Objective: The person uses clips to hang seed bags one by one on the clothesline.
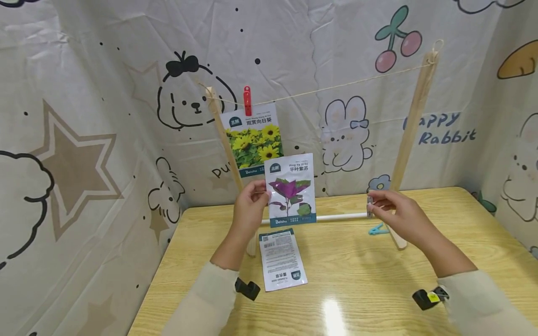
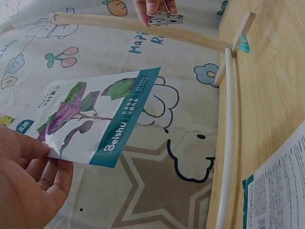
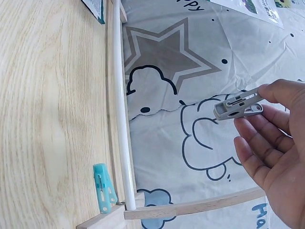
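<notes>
Both grips closed: perilla seed packet (image 1: 292, 190) pinched at its 9 o'clock edge by the left hand (image 1: 251, 201), grey clothespin (image 3: 238, 106) pinched by the right hand (image 1: 397, 210) at 3 o'clock from it. Wood-grain table (image 1: 361, 289) topped by wooden frame (image 1: 412, 126), string (image 1: 336, 86) tied across. Perilla packet held above table; sunflower seed packet (image 1: 252, 140) hung at 11 o'clock, text-side-up packet (image 1: 283, 261) laid at 6. String gripped by red clothespin (image 1: 247, 100), 11 o'clock; turquoise clothespin (image 1: 378, 229) seen at 4, beside frame's foot.

Wrist vws. close, prob. sideways
</notes>
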The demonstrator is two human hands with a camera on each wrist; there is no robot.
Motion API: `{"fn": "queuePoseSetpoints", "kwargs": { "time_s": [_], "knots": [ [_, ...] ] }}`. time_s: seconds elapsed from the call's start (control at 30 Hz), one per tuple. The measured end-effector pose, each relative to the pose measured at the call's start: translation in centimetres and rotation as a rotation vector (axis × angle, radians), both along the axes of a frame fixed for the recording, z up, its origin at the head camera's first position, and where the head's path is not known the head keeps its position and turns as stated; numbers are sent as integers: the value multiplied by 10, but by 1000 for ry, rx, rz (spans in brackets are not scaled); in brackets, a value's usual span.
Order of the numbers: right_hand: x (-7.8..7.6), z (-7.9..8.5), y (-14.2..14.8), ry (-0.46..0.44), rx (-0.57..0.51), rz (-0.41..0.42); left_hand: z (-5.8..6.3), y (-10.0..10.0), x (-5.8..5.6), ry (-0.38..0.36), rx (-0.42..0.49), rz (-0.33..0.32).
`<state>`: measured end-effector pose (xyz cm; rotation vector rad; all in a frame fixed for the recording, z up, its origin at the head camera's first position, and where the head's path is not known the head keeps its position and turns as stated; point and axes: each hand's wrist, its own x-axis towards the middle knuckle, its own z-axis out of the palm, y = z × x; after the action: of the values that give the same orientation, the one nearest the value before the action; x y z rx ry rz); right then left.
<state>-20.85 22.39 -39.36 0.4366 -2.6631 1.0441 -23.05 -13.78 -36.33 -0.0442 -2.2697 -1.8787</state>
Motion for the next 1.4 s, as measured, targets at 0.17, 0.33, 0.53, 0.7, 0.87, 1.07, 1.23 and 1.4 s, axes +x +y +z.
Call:
{"fn": "queuePoseSetpoints", "kwargs": {
  "time_s": [0.17, 0.33, 0.53, 0.7, 0.87, 1.07, 1.23, 1.4],
  "knots": [
    [1, 3, 0, -3, 7, -4, 2, 3, -1, 36, 23, -8],
    [1, 6, 0, 2, 8, -12, 5, 5, -2, 54, 14, -19],
    [1, 10, 1, 30, 9, 2, 8, 4, -4, 69, -7, -20],
    [1, 14, 2, 30, 15, 4, 12, 5, -6, 76, -12, -15],
    [1, 19, 4, 50, 24, 7, 18, 7, -8, 91, -15, -7],
    [1, 28, 5, 65, 35, 4, 25, 8, -9, 114, -22, -10],
    [0, 33, 6, 59, 48, -5, 28, 9, -9, 119, -32, -19],
    [-1, 38, 8, 68, 61, -10, 32, 11, -10, 130, -36, -16]
  ]
}}
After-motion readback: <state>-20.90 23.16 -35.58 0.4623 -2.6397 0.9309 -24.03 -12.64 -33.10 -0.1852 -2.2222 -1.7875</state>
